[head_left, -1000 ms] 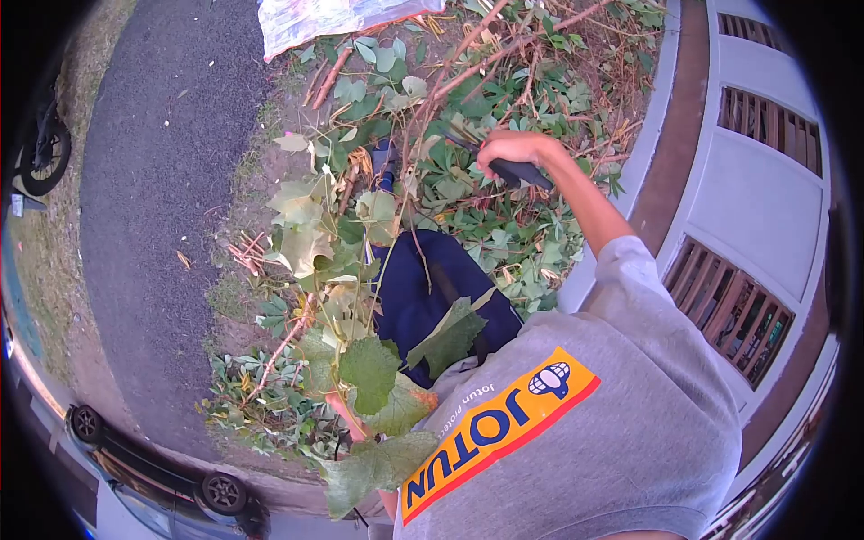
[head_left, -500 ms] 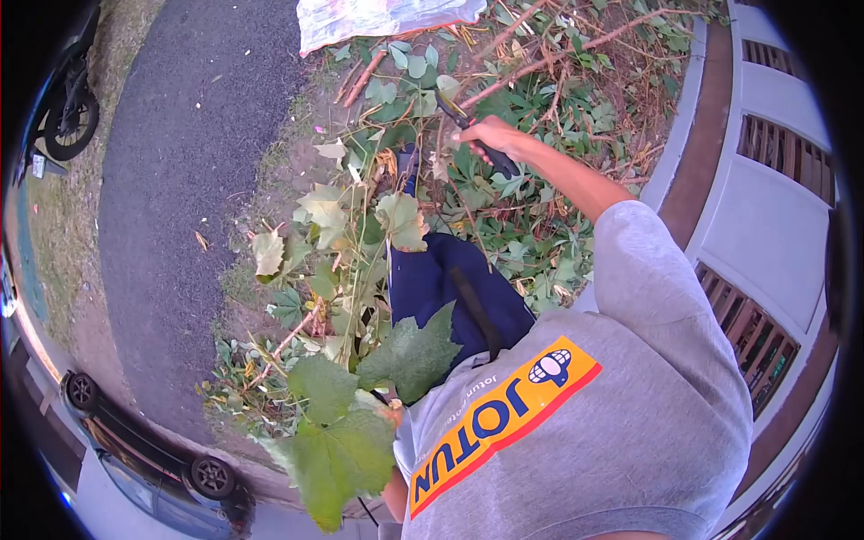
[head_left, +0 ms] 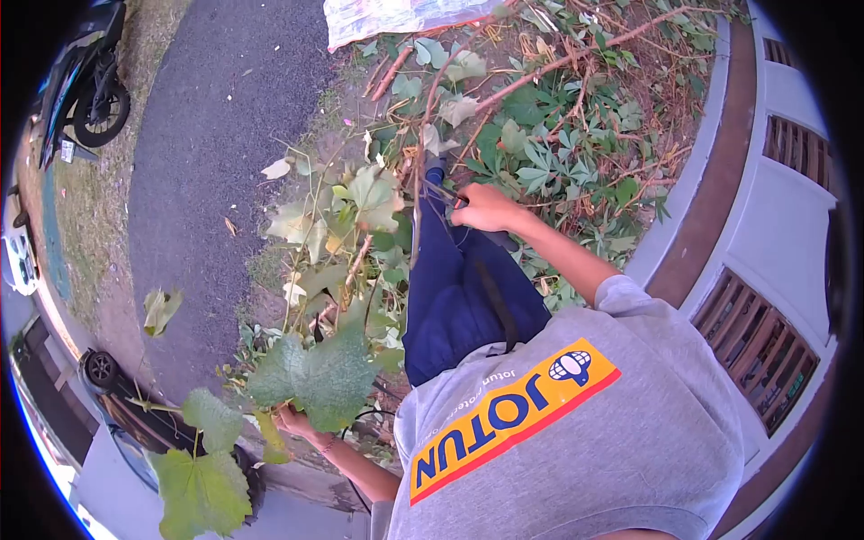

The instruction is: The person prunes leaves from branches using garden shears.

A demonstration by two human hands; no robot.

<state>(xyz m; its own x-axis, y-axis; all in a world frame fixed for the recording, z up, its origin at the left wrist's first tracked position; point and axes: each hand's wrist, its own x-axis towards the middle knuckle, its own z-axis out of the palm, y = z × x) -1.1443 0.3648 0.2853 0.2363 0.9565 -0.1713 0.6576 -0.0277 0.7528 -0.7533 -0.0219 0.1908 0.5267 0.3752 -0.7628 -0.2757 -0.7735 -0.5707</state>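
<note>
My right hand (head_left: pixel 489 209) is closed round the pruning shears (head_left: pixel 461 202), in front of my dark blue trousers, beside a thin upright stem. At the lower left, my left hand (head_left: pixel 295 421) is closed on a leafy vine (head_left: pixel 310 373). Large green leaves cover part of its fingers and hang beyond them. More of the vine, with paler leaves (head_left: pixel 371 198), spreads between my left hand and the shears.
Cut branches and leaves (head_left: pixel 549 144) cover the ground beside a low wall (head_left: pixel 693 162). A pale sheet (head_left: pixel 405 20) lies at the top. Left are an asphalt path (head_left: pixel 216 162), a motorcycle (head_left: pixel 90 99) and a dark car (head_left: pixel 126 396).
My right hand has come down and closer to my body with the shears. My left hand has moved out to the left, carrying the large leaves with it.
</note>
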